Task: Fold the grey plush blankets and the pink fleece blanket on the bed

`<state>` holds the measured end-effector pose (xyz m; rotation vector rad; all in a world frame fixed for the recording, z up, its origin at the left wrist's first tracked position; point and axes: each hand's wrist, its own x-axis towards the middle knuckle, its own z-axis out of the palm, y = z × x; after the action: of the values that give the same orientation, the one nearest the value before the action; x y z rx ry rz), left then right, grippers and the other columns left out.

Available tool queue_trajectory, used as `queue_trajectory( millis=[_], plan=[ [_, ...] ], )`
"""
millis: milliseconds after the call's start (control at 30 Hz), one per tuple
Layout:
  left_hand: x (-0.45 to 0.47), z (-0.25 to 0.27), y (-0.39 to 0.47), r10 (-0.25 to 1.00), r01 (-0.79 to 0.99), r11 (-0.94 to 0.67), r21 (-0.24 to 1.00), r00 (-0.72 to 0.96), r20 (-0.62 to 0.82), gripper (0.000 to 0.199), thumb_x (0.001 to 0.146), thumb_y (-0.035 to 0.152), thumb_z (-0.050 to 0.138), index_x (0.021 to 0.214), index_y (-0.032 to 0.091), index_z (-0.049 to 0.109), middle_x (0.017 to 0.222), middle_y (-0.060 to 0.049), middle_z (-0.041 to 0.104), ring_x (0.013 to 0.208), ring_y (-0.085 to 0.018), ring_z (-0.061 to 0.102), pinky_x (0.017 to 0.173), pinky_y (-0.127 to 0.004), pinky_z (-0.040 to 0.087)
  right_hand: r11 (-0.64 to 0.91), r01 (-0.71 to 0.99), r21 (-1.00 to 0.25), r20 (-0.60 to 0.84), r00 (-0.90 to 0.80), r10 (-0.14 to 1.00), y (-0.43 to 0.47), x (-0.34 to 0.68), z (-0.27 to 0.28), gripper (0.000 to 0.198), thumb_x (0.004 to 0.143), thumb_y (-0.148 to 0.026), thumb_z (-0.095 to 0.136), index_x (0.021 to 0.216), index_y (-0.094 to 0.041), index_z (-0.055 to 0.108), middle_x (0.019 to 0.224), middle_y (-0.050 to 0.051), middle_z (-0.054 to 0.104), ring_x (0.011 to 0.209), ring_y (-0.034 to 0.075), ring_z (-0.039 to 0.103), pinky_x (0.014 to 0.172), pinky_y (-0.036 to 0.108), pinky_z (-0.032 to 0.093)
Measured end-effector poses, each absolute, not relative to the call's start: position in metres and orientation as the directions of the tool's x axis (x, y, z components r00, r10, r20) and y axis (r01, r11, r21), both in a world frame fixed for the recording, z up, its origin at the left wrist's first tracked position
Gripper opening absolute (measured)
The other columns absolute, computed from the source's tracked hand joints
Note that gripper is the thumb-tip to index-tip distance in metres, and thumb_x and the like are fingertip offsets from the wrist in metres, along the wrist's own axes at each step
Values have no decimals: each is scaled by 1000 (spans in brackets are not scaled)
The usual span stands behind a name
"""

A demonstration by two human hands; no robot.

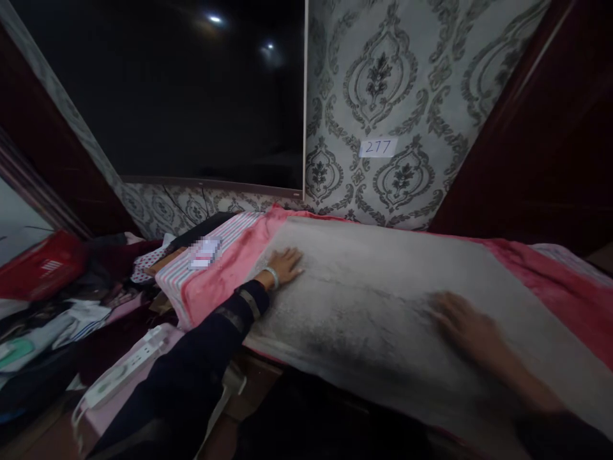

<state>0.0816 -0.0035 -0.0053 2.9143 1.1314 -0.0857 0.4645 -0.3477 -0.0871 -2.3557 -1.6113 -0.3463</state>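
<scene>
A large piece of grey cloth [383, 255] lies spread over a pink blanket on a table-height surface. Dark smudges or shadowed creases run across its middle and front. My left hand [286, 265] rests flat near the cloth's left edge, fingers stretched out, with a bracelet at the wrist. On the right part of the cloth is my right hand [462, 322], palm down and smeared by motion; its fingers look extended and nothing shows in them. The pink blanket [211, 294] shows at the left, and red fabric [565, 294] at the right.
A power strip [124, 370] with a cord sits at the lower left. Beyond it are piled clothes [90, 319] and a red bag [43, 265]. A large dark television [167, 96] and patterned wallpaper with a "277" label [378, 147] stand behind the surface.
</scene>
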Motion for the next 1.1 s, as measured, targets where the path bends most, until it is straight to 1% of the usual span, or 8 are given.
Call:
queue_trajectory(
  millis=[67,167,300,433,567,767,967,1100],
  plan=[
    [98,-20,-15,585,585,-811,14,811,-8,69,101,53,39,163,27,25,171,-11,20,158,-31,18,123,-63,18,-178,978,-112,207,198,958,-291,405,-73,65,101,-54,21,152,-26,49,158,16,43,146,34,40,110,59,42],
    [105,-39,-21,542,541,-840,30,839,42,68,101,53,38,162,25,28,170,-13,22,158,-33,17,124,-63,17,88,986,-139,68,-79,995,-223,325,-54,62,103,-53,31,159,-27,40,166,12,29,153,33,27,118,60,31],
    [98,-50,-7,517,514,-856,53,855,53,65,101,55,35,161,29,30,170,-9,26,157,-32,20,124,-64,17,255,957,-137,60,-249,967,-185,274,-55,61,105,-52,34,161,-28,35,168,10,23,155,33,21,121,63,22],
    [84,-45,27,532,530,-846,57,847,24,63,102,53,33,160,30,32,170,-7,27,157,-29,20,126,-59,16,291,949,-121,134,-275,952,-184,272,-75,58,107,-50,33,162,-32,31,169,7,22,156,31,20,122,63,22],
    [74,-33,65,679,677,-733,60,734,2,58,103,47,34,159,31,37,169,-3,30,157,-25,23,127,-52,17,285,948,-139,107,-272,956,-187,275,-79,58,107,-51,32,162,-34,29,169,4,20,156,30,17,124,62,20],
    [70,-32,81,822,817,-569,98,561,97,55,105,38,24,154,29,46,164,-8,39,155,-33,27,120,-70,18,255,948,-190,24,-256,966,-185,274,-64,59,106,-52,36,161,-32,32,169,6,23,156,31,20,123,63,20],
    [66,-39,78,700,696,-700,159,627,342,55,102,27,27,150,15,50,157,-10,49,152,-23,34,127,-48,25,267,947,-178,83,-256,963,-128,249,-38,60,107,-47,30,162,-23,33,166,11,31,154,28,27,125,57,21],
    [71,-43,81,646,631,-763,138,737,199,57,100,28,33,154,11,43,161,-13,43,152,-24,35,126,-45,29,283,952,-120,102,-272,957,-72,232,-37,63,106,-47,30,164,-22,28,168,10,24,156,29,19,126,57,18]
  ],
)
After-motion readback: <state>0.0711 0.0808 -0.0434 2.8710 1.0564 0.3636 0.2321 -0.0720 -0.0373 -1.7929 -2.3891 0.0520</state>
